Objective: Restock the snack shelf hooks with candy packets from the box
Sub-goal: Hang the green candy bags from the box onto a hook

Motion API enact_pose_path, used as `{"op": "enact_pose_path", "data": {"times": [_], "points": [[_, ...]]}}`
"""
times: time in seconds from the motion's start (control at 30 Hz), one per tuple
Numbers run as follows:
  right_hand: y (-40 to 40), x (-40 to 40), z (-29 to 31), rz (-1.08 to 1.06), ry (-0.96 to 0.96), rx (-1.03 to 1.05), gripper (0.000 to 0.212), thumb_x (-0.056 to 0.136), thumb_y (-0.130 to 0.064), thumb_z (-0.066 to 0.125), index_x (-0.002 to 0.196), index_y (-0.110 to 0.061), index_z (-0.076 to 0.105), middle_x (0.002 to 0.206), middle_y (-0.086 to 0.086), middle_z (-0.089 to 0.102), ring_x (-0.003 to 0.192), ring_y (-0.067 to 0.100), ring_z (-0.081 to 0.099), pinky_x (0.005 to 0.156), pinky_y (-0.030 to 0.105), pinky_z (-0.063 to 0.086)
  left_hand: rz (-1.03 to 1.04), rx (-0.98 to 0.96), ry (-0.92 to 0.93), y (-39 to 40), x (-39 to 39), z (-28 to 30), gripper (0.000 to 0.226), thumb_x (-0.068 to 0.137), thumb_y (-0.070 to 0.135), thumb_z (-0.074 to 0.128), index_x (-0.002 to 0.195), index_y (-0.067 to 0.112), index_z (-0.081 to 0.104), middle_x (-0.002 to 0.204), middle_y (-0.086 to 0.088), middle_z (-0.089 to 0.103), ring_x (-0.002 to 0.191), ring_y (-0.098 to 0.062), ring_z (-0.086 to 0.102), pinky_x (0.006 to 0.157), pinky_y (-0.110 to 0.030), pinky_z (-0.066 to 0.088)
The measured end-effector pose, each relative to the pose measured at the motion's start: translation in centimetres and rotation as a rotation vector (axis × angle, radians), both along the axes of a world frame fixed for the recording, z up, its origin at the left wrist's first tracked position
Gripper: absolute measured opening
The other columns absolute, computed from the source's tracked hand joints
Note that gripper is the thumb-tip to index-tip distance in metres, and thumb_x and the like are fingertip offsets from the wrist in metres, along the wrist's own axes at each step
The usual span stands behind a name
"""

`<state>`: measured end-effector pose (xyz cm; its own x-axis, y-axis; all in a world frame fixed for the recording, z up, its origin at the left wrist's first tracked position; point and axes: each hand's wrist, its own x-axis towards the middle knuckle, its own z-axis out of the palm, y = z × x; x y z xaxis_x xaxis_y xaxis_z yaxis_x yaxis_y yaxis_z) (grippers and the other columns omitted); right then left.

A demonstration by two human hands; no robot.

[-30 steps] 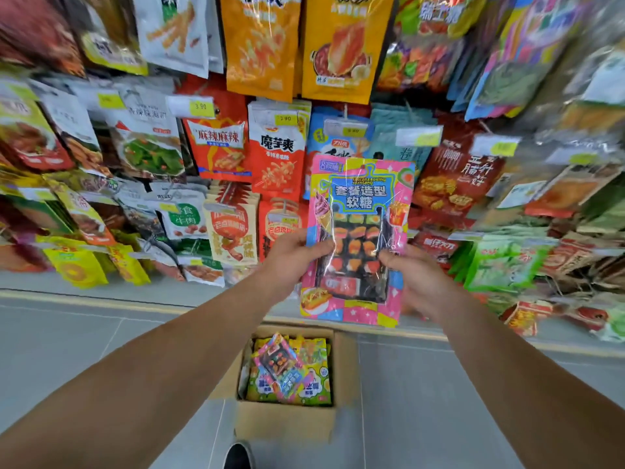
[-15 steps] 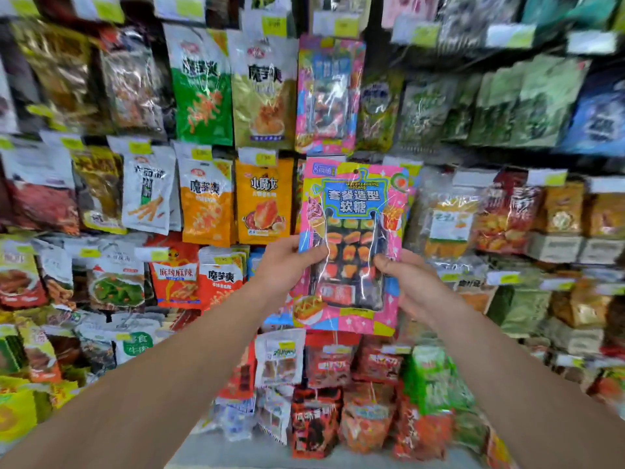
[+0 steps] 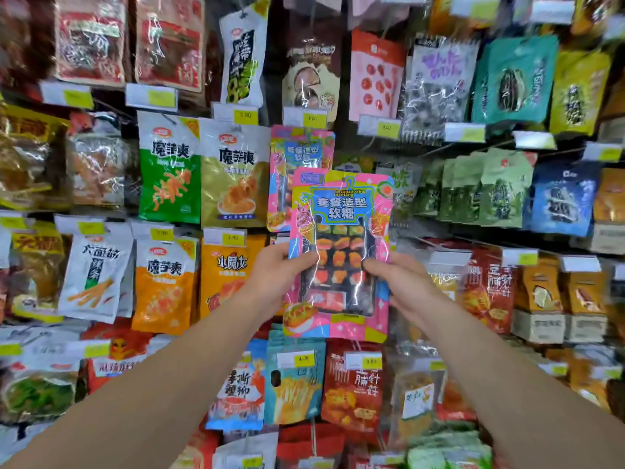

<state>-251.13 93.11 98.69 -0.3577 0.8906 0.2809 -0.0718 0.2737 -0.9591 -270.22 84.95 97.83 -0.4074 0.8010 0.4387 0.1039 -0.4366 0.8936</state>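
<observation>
I hold one pink and blue candy packet point(image 3: 341, 211) upright in front of the shelf wall. My left hand point(image 3: 274, 275) grips its left edge and my right hand point(image 3: 402, 282) grips its right edge, thumbs on the clear window. Just behind it and slightly up to the left hangs a matching candy packet point(image 3: 294, 154) on a hook, under a yellow price tag point(image 3: 306, 118). The held packet overlaps the lower right of the hanging one. The box is out of view.
Rows of hanging snack bags fill the wall: green and gold bags point(image 3: 203, 170) to the left, green packets point(image 3: 480, 187) to the right, orange bags point(image 3: 162, 282) lower left. Price tags stick out on the hook ends.
My view has tilted up from the floor and box to the upper shelf rows. Both hands have carried the packet up to the hook with the matching candy.
</observation>
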Motion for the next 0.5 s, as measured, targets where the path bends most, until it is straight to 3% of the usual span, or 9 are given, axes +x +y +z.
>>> {"op": "enact_pose_path", "data": {"times": [0.07, 0.13, 0.23, 0.3, 0.4, 0.5], "points": [[1.0, -1.2, 0.9, -0.043, -0.068, 0.093, 0.005, 0.085, -0.018, 0.071, 0.088, -0.016, 0.069, 0.086, 0.002, 0.075, 0.076, 0.016, 0.068, 0.074, 0.034, 0.054, 0.014, -0.003, 0.005, 1.3, -1.3, 0.7, 0.016, 0.085, 0.016, 0.073, 0.094, 0.002, 0.072, 0.102, -0.024, 0.070, 0.096, -0.038, 0.067, 0.093, -0.056, 0.051], [2.3, -2.7, 2.2, -0.135, -0.144, 0.201, 0.012, 0.084, -0.020, 0.071, 0.093, -0.019, 0.064, 0.081, -0.002, 0.068, 0.067, 0.012, 0.060, 0.060, 0.028, 0.045, 0.023, -0.008, 0.005, 2.7, -2.8, 1.4, 0.021, 0.083, 0.020, 0.074, 0.096, 0.004, 0.072, 0.100, -0.020, 0.072, 0.096, -0.037, 0.068, 0.090, -0.052, 0.053], [4.0, -4.9, 4.5, -0.205, -0.212, 0.317, 0.038, 0.084, -0.018, 0.070, 0.117, -0.013, 0.053, 0.098, -0.004, 0.064, 0.078, 0.010, 0.059, 0.063, 0.023, 0.045, 0.049, -0.008, -0.014, 4.2, -5.1, 2.8, 0.006, 0.088, 0.014, 0.069, 0.092, 0.009, 0.072, 0.084, -0.005, 0.075, 0.079, -0.022, 0.070, 0.071, -0.035, 0.056], [4.9, -6.3, 6.2, -0.267, -0.278, 0.427, 0.043, 0.085, -0.022, 0.070, 0.121, -0.017, 0.049, 0.105, -0.006, 0.062, 0.080, 0.007, 0.060, 0.058, 0.016, 0.044, 0.078, -0.013, -0.021, 5.0, -6.6, 3.7, 0.004, 0.089, 0.012, 0.068, 0.088, 0.012, 0.071, 0.072, 0.002, 0.073, 0.069, -0.017, 0.067, 0.061, -0.030, 0.052], [6.2, -8.1, 8.8, -0.375, -0.371, 0.657, 0.043, 0.082, -0.033, 0.072, 0.119, -0.019, 0.054, 0.107, -0.002, 0.065, 0.092, 0.018, 0.064, 0.075, 0.030, 0.051, 0.113, -0.020, -0.025, 5.9, -8.5, 4.7, 0.005, 0.089, 0.010, 0.067, 0.086, 0.012, 0.070, 0.072, 0.000, 0.071, 0.064, -0.016, 0.066, 0.053, -0.025, 0.051], [7.5, -9.7, 11.3, -0.432, -0.507, 0.852, 0.046, 0.084, -0.029, 0.067, 0.125, -0.016, 0.054, 0.120, 0.005, 0.060, 0.110, 0.025, 0.057, 0.087, 0.034, 0.045, 0.173, -0.029, 0.016, 6.7, -9.9, 5.4, 0.005, 0.086, 0.009, 0.069, 0.081, 0.011, 0.070, 0.078, -0.009, 0.069, 0.073, -0.023, 0.062, 0.070, -0.038, 0.054]]}}
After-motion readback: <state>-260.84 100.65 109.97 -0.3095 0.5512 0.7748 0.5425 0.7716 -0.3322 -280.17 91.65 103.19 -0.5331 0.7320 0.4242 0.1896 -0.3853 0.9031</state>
